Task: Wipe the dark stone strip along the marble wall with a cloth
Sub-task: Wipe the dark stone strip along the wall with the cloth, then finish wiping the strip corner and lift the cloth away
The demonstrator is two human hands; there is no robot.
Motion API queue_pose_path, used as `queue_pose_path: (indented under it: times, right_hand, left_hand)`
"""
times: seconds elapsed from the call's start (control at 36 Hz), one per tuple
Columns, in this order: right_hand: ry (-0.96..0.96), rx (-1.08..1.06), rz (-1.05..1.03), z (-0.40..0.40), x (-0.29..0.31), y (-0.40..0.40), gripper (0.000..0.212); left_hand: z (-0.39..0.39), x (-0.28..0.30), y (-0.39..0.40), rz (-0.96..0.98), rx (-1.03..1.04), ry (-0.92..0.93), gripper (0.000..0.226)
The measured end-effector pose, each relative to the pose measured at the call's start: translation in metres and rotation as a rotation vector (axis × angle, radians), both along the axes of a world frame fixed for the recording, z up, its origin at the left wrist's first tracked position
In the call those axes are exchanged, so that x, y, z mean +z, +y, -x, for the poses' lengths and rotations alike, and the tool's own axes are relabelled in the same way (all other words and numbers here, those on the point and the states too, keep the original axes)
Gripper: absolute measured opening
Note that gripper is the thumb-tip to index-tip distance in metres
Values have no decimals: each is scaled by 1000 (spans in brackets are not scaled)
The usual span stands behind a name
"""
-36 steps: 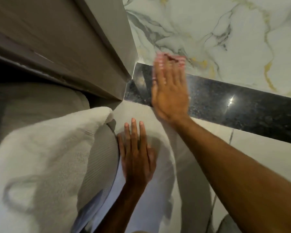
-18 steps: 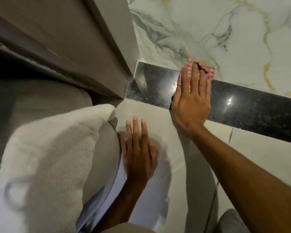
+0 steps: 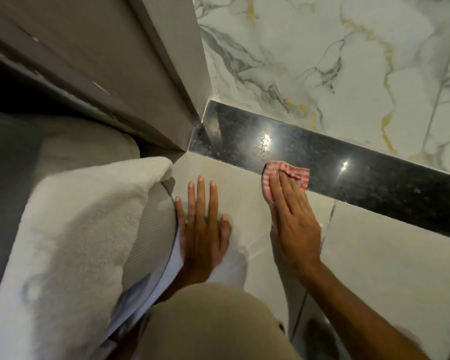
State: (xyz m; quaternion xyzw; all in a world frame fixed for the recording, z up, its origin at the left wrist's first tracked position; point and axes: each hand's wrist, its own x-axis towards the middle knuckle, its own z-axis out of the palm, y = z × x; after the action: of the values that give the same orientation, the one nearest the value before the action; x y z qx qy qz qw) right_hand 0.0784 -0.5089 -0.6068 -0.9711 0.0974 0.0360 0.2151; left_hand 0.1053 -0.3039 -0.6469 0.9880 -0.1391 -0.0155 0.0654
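Note:
A dark speckled stone strip [image 3: 348, 175] runs along the foot of the white marble wall [image 3: 322, 61], from the door frame corner out to the right. My right hand [image 3: 291, 216] lies flat with its fingers pressing a red-and-white checked cloth [image 3: 294, 174] against the strip's lower edge. Part of the cloth sticks out past the fingertips; the rest is hidden under the hand. My left hand [image 3: 202, 224] rests palm down on the pale floor tile [image 3: 374, 255], fingers spread, holding nothing.
A grey-brown door frame [image 3: 146, 74] meets the strip at the corner. A thick white bath mat [image 3: 70, 242] is bunched up at the left over a grey ribbed mat [image 3: 151, 235]. My knee in beige trousers [image 3: 205, 323] fills the bottom centre.
My right hand has slid the cloth right and down along the strip, from its upper edge near the corner to its lower edge. The left hand has stayed planted on the floor.

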Motion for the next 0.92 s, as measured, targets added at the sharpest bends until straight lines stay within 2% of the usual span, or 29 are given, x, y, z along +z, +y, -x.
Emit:
queue_pose_path:
  times: [0.11,0.22,0.33,0.42,0.53,0.58,0.67,0.78,0.92]
  right_hand:
    - [109,-63,-96,11,16,1,74]
    - [293,-212,-362,10,66,1,78]
    - [311,-402,-486,14,134,1,74]
    - [312,-469,-561,17,193,2,71]
    - [308,-535,-655,26,280,7,62]
    - [306,-564,-722,33,325,14,58]
    - [304,-568,-780,47,384,30,55]
    - [293,-510,-854,67,444,62,55]
    - [331,-336,-775,76,489,117,60]
  left_hand:
    - [-8,8,-4,-111,10,124,74]
    - [-13,44,-6,-270,-59,167,81]
    - [-18,126,-27,-300,-44,191,77]
    - [-11,200,-44,-314,-86,122,67]
    - [20,296,-50,-344,-137,229,68]
    - [40,342,-45,-317,-152,325,73]
    - [69,410,-29,-155,-136,427,83]
    - [102,482,10,-48,-105,454,76]
    - [116,534,90,11,50,382,67]
